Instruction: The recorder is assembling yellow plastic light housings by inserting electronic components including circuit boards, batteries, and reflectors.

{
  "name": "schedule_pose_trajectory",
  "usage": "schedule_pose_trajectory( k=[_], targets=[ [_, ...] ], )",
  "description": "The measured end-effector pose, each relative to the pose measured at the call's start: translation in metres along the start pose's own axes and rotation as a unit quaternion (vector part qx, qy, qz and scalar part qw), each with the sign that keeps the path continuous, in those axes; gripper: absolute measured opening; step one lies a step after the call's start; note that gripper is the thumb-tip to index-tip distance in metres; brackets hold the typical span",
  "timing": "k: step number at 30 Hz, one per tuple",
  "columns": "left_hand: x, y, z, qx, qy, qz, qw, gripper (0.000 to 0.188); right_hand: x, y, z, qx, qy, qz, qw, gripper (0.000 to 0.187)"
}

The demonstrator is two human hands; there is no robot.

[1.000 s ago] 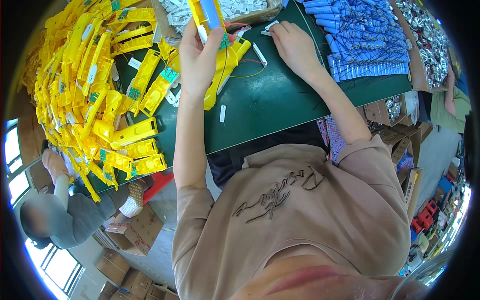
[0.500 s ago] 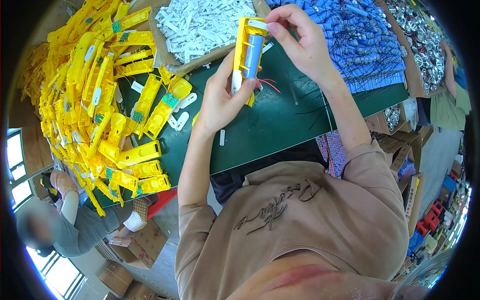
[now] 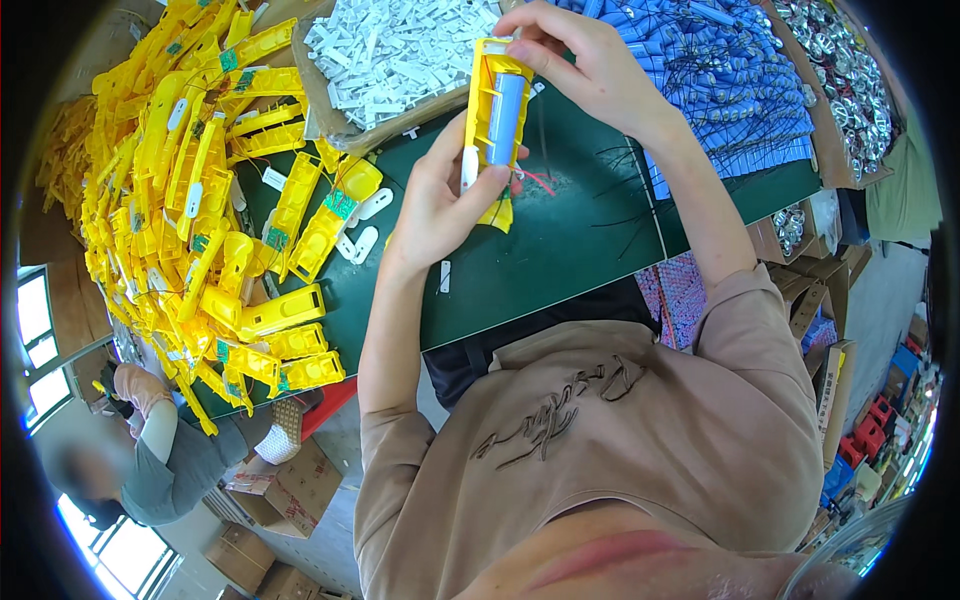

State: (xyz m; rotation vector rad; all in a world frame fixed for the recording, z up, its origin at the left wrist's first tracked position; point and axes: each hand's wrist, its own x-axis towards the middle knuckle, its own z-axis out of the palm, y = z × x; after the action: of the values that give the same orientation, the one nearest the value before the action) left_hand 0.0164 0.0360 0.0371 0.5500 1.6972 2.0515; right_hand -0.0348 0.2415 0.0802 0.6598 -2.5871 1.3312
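1. While the right hand (image 3: 598,72) is arching over from the right, its thumb and index finger are touching the upper end of a yellow housing (image 3: 479,105), by a pale piece (image 3: 494,46); whether they are pinching that piece or only pressing it, I cannot tell.
2. The left hand (image 3: 440,205) is gripping the housing's lower end, thumb across the front, fingers wrapping behind.
3. Inside the housing, a blue cylinder (image 3: 503,118) is lying lengthwise, and red wires (image 3: 537,181) are sticking out near the left thumb.
4. Judging by this hold, the step in hand is seating the pale piece; the next move is calling for a firm left grip, even pressure and untrapped wires.
5. Below, a green tabletop (image 3: 560,240) is carrying a loose white strip (image 3: 445,276).
6. Farther out, yellow housings (image 3: 180,170) are heaping up leftward, white parts (image 3: 400,60) are filling a carton (image 3: 420,123) ahead, and wired blue cylinders (image 3: 700,110) are lying rightward.
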Motion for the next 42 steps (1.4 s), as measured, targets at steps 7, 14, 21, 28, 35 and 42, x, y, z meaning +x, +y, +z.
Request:
schedule_pose_trajectory(
  k=[7, 14, 21, 28, 35, 42],
  targets=[
    [0.001, 0.002, 0.001, -0.046, -0.023, -0.028, 0.998, 0.048, 0.006, -0.007, -0.008, 0.037, -0.087, 0.017, 0.995, 0.024],
    [0.002, 0.003, 0.0, -0.08, -0.024, -0.03, 0.996, 0.044, 0.022, -0.005, -0.018, 0.044, -0.168, -0.005, 0.985, 0.03],
    [0.006, -0.003, -0.006, -0.144, 0.029, -0.015, 0.989, 0.042, 0.025, -0.004, -0.009, 0.249, -0.168, 0.146, 0.943, 0.052],
    [0.006, -0.01, 0.0, -0.075, 0.095, 0.025, 0.992, 0.051, 0.004, -0.007, 0.049, 0.383, -0.087, 0.087, 0.915, 0.069],
    [0.008, -0.01, -0.003, -0.008, 0.13, 0.031, 0.991, 0.06, 0.009, -0.01, 0.057, 0.395, -0.06, 0.135, 0.907, 0.055],
    [-0.001, 0.018, -0.021, 0.08, 0.076, 0.042, 0.993, 0.056, 0.054, 0.006, -0.018, 0.335, -0.029, 0.164, 0.928, 0.05]
  ],
)
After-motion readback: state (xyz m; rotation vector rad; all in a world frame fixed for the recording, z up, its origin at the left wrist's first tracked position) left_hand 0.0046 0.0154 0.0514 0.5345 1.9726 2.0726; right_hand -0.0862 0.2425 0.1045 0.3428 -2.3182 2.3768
